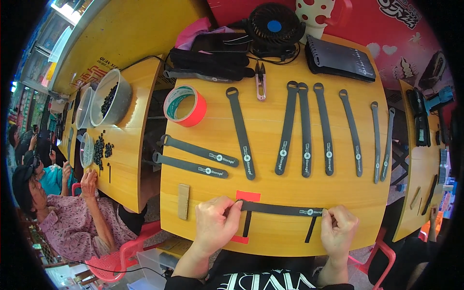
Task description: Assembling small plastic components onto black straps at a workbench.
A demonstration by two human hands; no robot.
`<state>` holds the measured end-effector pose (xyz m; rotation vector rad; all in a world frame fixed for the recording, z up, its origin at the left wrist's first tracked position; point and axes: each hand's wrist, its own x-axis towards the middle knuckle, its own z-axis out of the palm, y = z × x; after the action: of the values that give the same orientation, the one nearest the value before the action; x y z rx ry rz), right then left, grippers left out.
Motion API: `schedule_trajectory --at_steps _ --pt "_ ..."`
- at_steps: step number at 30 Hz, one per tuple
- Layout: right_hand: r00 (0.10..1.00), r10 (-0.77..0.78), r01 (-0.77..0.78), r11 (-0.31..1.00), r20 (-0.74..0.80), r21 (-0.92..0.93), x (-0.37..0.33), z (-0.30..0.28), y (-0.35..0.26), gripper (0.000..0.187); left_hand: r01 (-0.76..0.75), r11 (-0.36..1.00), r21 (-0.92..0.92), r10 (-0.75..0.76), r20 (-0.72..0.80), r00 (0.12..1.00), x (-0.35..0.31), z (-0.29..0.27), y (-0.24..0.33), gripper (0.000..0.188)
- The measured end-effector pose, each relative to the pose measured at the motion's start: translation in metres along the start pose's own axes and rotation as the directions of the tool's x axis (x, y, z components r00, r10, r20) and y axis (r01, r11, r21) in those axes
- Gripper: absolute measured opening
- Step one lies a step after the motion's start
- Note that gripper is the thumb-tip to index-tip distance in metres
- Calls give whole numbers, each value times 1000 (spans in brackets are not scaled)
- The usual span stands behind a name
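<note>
A dark grey storage strap (280, 208) with a pale printed mark is stretched sideways near the front of the table. My left hand (216, 223) pinches its left end, my right hand (339, 226) its right end. Below it, a short black strip (247, 224) runs between a red tape piece (248, 195) and a second one (240, 239). Another black strip (311, 229) lies near my right hand. Farther back are several loose straps with slotted ends, among them an upright-lying one (240, 133) and two slanting at the left, the lower strap (191, 165) nearer me.
Left of my hands lies a cardboard piece (183, 201); behind it stands a red tape roll (185, 106). Thread snips (261, 83), a strap bundle (212, 65), a black fan (274, 29) and a dark pouch (340, 59) sit at the back. Another person sits at the left table (128, 154).
</note>
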<state>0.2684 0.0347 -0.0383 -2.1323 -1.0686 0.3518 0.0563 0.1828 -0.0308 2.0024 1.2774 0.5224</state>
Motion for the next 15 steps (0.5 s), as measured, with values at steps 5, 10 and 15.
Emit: schedule_trajectory --at_steps 5,10,15 --pt "999 45 -45 999 3 20 0 0 -2 18 19 1000 7 -19 6 1000 -1 0 1 17" --pt "1000 12 -12 1000 11 -7 -1 -1 1 17 -9 1000 22 9 1 1000 -1 1 1 17" --pt "1000 17 -17 1000 0 6 -1 0 1 17 -7 999 36 7 -3 1000 -1 2 2 19"
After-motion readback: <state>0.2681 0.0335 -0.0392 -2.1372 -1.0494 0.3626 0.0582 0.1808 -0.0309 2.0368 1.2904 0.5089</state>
